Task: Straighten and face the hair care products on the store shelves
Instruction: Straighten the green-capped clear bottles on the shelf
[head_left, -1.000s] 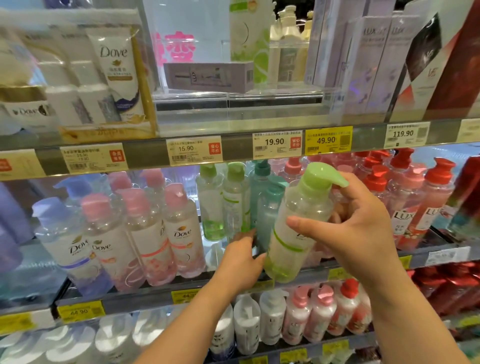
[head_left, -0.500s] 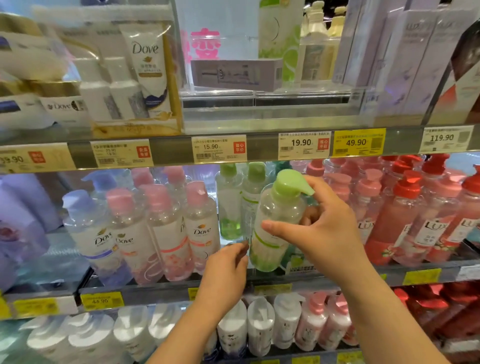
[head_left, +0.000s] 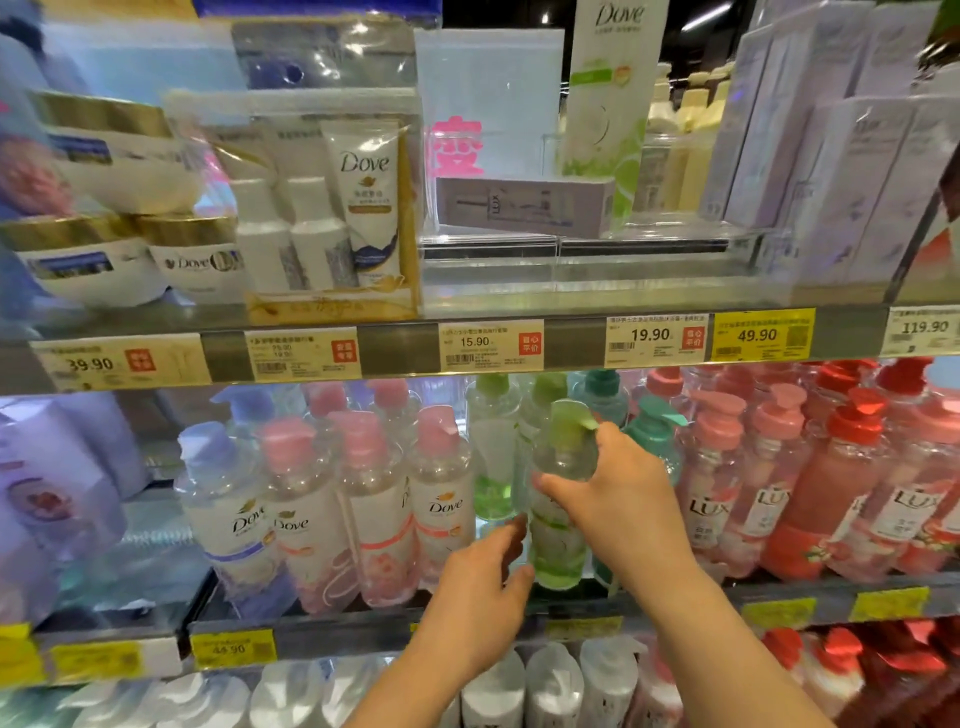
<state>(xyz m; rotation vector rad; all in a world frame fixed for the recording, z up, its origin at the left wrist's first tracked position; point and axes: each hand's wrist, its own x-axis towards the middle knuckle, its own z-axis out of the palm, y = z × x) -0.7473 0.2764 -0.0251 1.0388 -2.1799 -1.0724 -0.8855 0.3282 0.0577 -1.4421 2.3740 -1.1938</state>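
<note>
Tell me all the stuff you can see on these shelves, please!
Green pump bottle: one, clear with green cap, middle shelf front, held.
Dove bottles: several, pink caps, one lilac, middle shelf left.
Lux bottles: many, pink and red, middle shelf right.
Teal bottles: at least two, behind the green ones.
Dove jars: two, white with gold lids, top shelf left.
Lux box: one, lilac, lying flat on top shelf.
Price tags: several, cream and yellow, shelf edges.
Left hand: at the bottle's base.
Right hand: grips the bottle.

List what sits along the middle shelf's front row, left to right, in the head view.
Purple-capped Dove bottle → three pink-capped Dove bottles → green-capped bottle, right hand gripping its upper part, left hand by its base → teal-capped bottle → pink-capped Lux bottles → red-capped Lux bottles.
</note>
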